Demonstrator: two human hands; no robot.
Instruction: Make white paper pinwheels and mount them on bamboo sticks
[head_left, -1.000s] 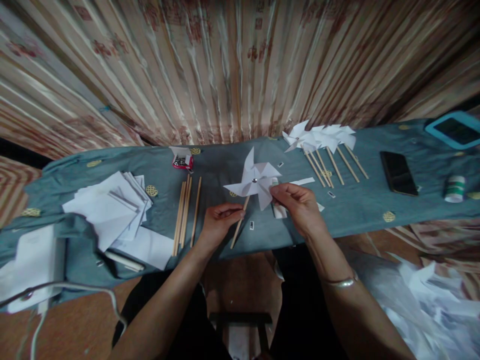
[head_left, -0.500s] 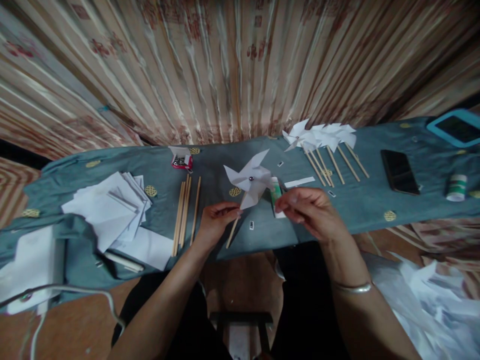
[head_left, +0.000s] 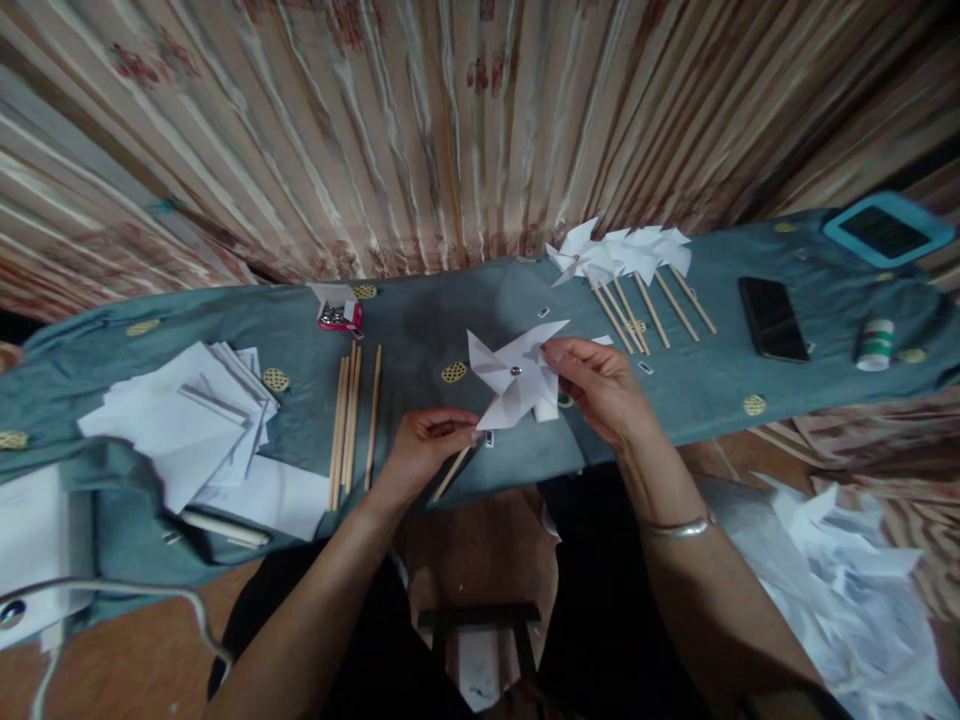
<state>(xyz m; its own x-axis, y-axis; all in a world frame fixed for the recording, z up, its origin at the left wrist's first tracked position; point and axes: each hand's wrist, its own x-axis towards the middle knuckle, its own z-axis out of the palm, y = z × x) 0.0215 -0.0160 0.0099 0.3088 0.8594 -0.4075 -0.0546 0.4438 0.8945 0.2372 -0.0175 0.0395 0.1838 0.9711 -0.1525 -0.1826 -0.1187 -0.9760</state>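
Note:
A white paper pinwheel (head_left: 499,405) with a shiny pin at its centre is held up over the table. My left hand (head_left: 424,450) is closed around its wooden stick (head_left: 451,474), just below the blades. Thumb and fingers of my right hand (head_left: 604,388) pinch a blade tip on the right side. Behind the pinwheel, a white and green object (head_left: 547,409) lies mostly hidden. Several loose wooden sticks (head_left: 347,420) lie to the left, below a small red open box (head_left: 339,313) of metal pins.
Several pinwheels (head_left: 628,255) lie at the back right, near a phone (head_left: 774,318), a green-white tube (head_left: 876,344) and a blue-framed device (head_left: 889,232). Paper sheets (head_left: 187,420) are stacked left, beside a white box with a cable (head_left: 45,540). A bag of white paper (head_left: 840,590) stands lower right.
My right hand has moved left and taken hold of a pinwheel blade. The pinwheel has turned and sits slightly lower. The whole view has shifted a little.

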